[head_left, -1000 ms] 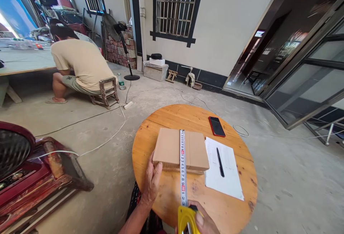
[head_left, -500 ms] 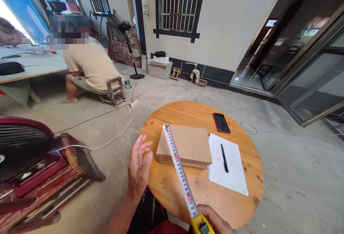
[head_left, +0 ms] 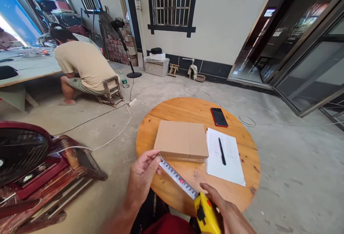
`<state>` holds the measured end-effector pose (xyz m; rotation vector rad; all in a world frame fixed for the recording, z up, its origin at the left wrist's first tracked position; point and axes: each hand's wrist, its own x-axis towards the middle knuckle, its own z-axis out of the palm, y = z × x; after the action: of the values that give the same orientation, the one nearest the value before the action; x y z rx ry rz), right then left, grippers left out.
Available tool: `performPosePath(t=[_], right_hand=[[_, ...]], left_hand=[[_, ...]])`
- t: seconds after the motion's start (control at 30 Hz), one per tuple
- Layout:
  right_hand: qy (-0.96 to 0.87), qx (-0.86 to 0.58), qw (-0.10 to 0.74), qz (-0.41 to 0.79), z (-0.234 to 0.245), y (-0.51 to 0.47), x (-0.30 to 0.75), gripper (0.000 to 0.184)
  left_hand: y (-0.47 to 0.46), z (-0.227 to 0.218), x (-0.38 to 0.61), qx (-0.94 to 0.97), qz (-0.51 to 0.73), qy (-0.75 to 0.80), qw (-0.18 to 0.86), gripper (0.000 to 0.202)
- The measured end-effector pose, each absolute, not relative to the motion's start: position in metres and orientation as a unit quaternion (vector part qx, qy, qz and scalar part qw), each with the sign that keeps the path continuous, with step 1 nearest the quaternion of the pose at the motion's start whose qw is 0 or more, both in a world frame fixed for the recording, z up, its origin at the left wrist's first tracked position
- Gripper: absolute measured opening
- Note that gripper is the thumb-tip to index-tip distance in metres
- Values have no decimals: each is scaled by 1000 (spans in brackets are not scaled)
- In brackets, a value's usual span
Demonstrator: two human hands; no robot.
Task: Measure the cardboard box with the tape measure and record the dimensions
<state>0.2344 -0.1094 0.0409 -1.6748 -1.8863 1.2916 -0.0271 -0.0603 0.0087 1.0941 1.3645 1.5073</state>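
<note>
My right hand (head_left: 225, 209) grips the yellow case of a tape measure (head_left: 205, 212) at the table's near edge. From the case, the silver blade (head_left: 178, 179) slants up and left, with black numbers and a red mark. The free end of that blade is pinched between the thumb and fingers of my left hand (head_left: 145, 171), close to the near left corner of a brown cardboard box (head_left: 181, 139). The box lies flat on a round wooden table (head_left: 172, 191). Fingers hide the blade's tip, so whether it touches the box I cannot tell.
Right of the box lie white papers (head_left: 233, 166) with a black pen (head_left: 222, 151); a phone (head_left: 219, 117) is behind them. A red fan heater (head_left: 24, 158) stands at left. A seated person (head_left: 83, 62) bends over another table (head_left: 40, 67). Cords (head_left: 115, 139) cross the floor.
My left hand has closed on the blade's end, which has come down from over the box to its near left corner. Less blade is out, and the yellow case shows more fully.
</note>
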Motion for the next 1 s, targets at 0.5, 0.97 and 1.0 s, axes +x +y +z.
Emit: performPosePath(t=[0.5,0.97,1.0], right_hand=[[-874,-441,131,156,84,21,178,61],[-766,-546,299,161,50,36,203,57],[-717,-588,330,177,41,29,212,60]], left_hand=[[-89,-38,-29,565,529,608,177,30],[-59,-82,-20,460,552,612,331,61],[-57,-84,-17,456,552,609,340,63]])
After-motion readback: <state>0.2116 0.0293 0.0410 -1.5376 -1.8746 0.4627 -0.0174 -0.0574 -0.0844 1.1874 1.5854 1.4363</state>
